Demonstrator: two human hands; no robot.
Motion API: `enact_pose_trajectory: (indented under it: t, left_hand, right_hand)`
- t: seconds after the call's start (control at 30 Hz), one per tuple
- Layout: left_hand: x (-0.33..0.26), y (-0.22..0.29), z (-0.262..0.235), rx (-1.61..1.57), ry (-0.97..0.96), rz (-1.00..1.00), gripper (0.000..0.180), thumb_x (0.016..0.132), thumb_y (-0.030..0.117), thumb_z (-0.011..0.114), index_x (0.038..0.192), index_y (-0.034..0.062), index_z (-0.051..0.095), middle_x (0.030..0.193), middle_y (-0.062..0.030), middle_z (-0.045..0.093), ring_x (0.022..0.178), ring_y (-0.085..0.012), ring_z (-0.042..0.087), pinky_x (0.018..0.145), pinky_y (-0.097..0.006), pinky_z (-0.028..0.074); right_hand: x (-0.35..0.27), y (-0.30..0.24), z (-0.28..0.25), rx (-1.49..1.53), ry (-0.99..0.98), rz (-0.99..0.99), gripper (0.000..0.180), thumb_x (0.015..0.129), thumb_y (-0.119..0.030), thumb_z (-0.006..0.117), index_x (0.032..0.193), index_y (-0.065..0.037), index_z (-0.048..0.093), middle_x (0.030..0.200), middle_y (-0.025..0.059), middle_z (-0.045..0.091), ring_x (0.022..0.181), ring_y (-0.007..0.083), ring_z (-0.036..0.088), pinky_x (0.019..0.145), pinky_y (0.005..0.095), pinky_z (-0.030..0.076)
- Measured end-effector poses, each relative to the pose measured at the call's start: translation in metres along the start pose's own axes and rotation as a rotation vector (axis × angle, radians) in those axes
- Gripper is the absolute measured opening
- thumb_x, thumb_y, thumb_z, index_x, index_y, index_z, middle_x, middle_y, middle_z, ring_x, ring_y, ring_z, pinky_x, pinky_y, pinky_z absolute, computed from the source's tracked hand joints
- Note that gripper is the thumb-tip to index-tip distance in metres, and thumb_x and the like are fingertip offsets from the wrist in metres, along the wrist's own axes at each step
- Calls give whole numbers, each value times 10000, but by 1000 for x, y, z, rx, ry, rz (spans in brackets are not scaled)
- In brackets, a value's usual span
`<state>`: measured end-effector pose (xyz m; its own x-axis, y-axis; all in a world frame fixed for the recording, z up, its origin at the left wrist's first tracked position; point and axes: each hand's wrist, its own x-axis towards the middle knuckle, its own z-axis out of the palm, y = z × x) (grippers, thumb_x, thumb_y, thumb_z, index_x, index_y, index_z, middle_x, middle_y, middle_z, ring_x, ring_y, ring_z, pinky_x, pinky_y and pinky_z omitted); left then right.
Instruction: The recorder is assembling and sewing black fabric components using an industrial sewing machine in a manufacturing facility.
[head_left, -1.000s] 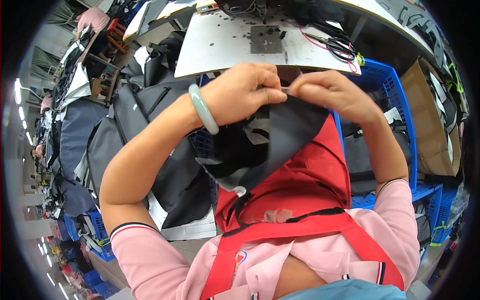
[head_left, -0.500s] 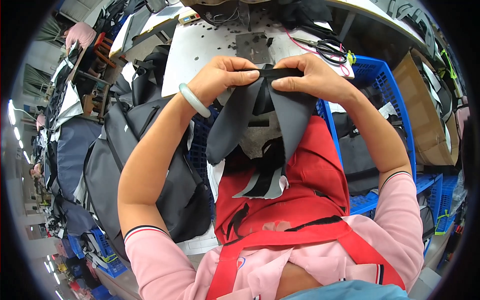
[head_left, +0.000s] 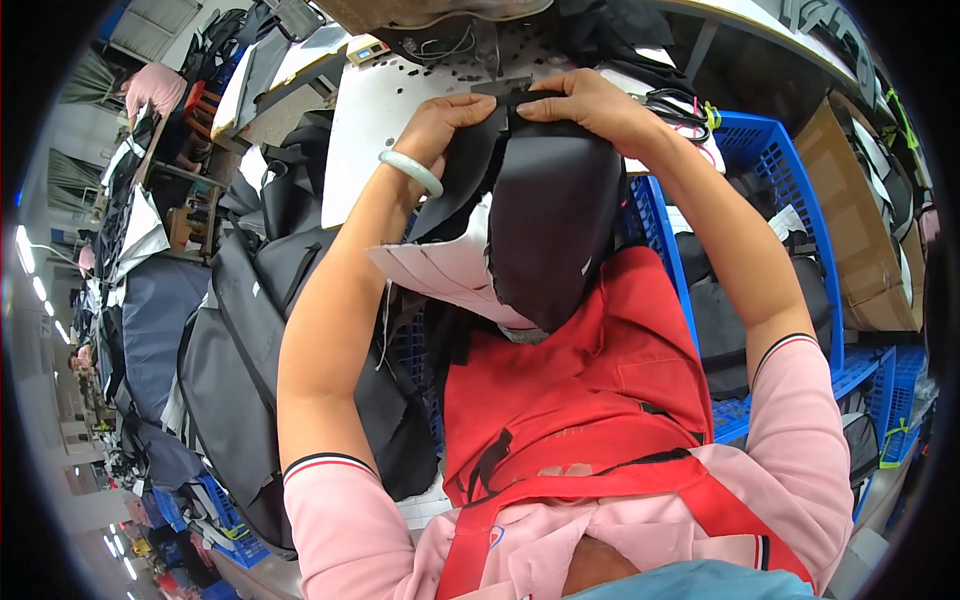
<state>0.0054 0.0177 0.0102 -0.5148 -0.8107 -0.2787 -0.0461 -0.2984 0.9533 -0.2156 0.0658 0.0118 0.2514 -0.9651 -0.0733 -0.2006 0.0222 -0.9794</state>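
A sewn piece of black fabric [head_left: 555,220] hangs from my two hands at the near edge of the white worktable, above the lap of my red apron [head_left: 575,400]. Its pale lining [head_left: 445,265] faces up at the lower left. My left hand [head_left: 440,122] pinches the top edge on one side, thumb pressed against the fingers. Close beside it, my right hand [head_left: 590,108] grips the same edge, fingers curled over it. A narrow black band [head_left: 512,98] runs between the two hands. The fingertips partly hide the edge.
Black-handled scissors [head_left: 672,103] lie on the worktable [head_left: 365,130], scattered with dark scraps. A machine [head_left: 430,15] stands at its far side. On the right are a blue crate [head_left: 790,190] and a cardboard box [head_left: 850,220]; dark fabric pieces [head_left: 240,350] are heaped left. A person [head_left: 160,85] is far left.
Both hands have moved away from me toward the machine, still gripping the black fabric. The fabric has swung round, so a broad black panel and the pale lining now show.
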Motion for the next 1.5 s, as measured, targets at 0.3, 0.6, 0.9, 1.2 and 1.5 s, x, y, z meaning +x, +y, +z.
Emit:
enact_pose_trajectory:
  t: [0.3, 0.6, 0.9, 1.2, 1.5]
  left_hand:
    - [23, -9, -15, -86, 10, 53, 201, 927, 151, 630, 1051, -2, 668, 919, -56, 687, 780, -124, 646, 736, -234, 528]
    - [32, -2, -15, -95, 26, 104, 250, 910, 92, 614, 1128, -27, 637, 1002, -84, 688, 852, -149, 658, 806, -253, 521]
    - [41, -2, -24, -43, 95, 125, 271, 913, 99, 596, 1142, -41, 637, 1086, -123, 679, 929, -189, 656, 879, -258, 499]
    - [26, 8, -29, -262, 251, 126, 223, 900, 136, 633, 1094, 33, 670, 997, -87, 697, 899, -172, 653, 870, -294, 515]
    - [-100, -27, 71, 179, -345, 224, 232, 896, 229, 629, 845, 3, 618, 884, -39, 579, 874, -125, 523, 826, -252, 402]
  right_hand:
    - [27, 15, -2, 121, -36, -29, 533, 823, -236, 752, 1202, 102, 590, 989, 119, 684, 835, 145, 649, 753, 249, 519]
    - [39, 14, -3, 140, 40, -37, 338, 852, -175, 729, 1116, 24, 658, 918, 42, 693, 744, 67, 644, 676, 187, 519]
    - [44, 8, -2, 178, -32, -76, 282, 859, -178, 722, 1061, 10, 666, 893, 28, 687, 737, 66, 644, 673, 189, 518]
    - [31, 0, -21, 272, 166, -158, 297, 909, -227, 662, 1119, -16, 655, 955, 39, 687, 857, 96, 658, 781, 225, 529]
    - [-113, 43, 61, 122, -111, -91, 417, 1025, -423, 403, 941, -115, 672, 845, -12, 592, 765, 98, 498, 753, 282, 453]
